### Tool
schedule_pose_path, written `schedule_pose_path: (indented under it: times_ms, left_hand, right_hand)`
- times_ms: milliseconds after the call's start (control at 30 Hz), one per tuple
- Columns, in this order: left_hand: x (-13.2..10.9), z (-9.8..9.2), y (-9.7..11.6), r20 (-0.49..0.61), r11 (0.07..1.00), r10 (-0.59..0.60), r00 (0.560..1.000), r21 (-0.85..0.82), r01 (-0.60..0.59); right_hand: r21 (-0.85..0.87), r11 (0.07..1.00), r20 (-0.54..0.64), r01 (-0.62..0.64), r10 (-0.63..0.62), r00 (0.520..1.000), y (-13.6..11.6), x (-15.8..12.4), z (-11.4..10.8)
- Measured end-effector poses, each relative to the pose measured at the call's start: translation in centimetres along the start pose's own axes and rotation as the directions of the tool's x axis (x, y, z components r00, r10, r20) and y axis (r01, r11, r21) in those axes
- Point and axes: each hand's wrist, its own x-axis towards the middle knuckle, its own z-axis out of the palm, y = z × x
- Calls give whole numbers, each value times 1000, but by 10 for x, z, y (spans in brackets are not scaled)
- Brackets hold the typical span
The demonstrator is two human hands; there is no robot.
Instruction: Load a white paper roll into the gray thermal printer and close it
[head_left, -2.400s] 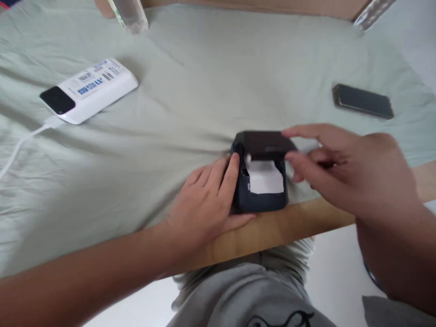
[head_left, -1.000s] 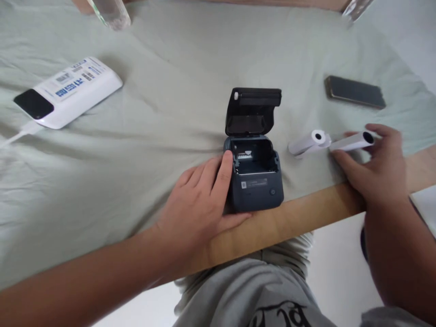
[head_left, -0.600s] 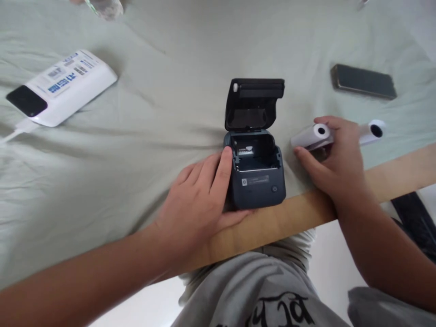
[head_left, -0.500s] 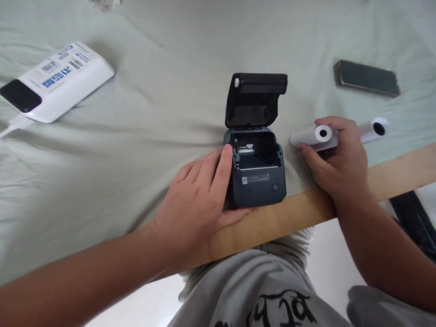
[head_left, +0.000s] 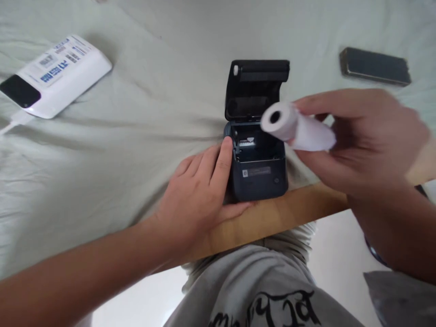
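Observation:
A small dark blue thermal printer (head_left: 260, 179) stands near the front edge of the cloth-covered bed or table, its black lid (head_left: 257, 88) swung up. Inside, the paper bay shows nothing but a small white label. My left hand (head_left: 197, 190) holds the printer at its left side, index finger on the upper left corner and thumb along the lower front. Over the bay's right part, in the air, is a white paper roll (head_left: 311, 131), tilted, its hollow core facing left. My right hand (head_left: 368, 136), somewhat blurred, pinches this roll between thumb and fingers.
A white device (head_left: 76, 75) with a dark screen and a plugged-in cable (head_left: 17, 120) lies at the left. At the upper right is a dark oblong block (head_left: 376, 67). A wooden edge strip (head_left: 238, 231) runs along the front, beside my lap.
My right hand has lifted the paper roll off the cloth and carried it left over the printer. A second roll, seen earlier at the right, no longer shows. My left hand stays on the printer.

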Motion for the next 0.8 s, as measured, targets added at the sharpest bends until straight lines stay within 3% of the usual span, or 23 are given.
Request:
schedule_pose_path:
  times_ms: [100,233,467,567,667,733,800]
  left_hand:
    - [1,-1,1,-6,1000,-9,1000,16,9]
    - [0,-1,1,4,1000,-17,1000,-21,17]
    - [0,2,1,-107,1000,23,994,8,-23]
    - [-2,-1,0,-68,999,18,998,-43,-21]
    - [-2,-5,-2,17,993,8,1000,-116,-6]
    - [-2,-7,-2,31,989,-9,999,-145,13]
    - [-1,-8,-1,43,988,-14,999,-150,20]
  right_hand:
    - [-113,978,69,175,-168,983,8,12,10]
    - [-32,954,77,299,-296,952,26,12,25]
    - [226,953,21,201,-211,977,32,3,37]
    - [244,964,170,104,-148,974,33,5,30]
    - [258,965,308,50,-132,942,32,7,22]
    - [300,951,275,76,-163,948,31,7,20]
    - [300,949,155,98,-150,976,30,5,22]
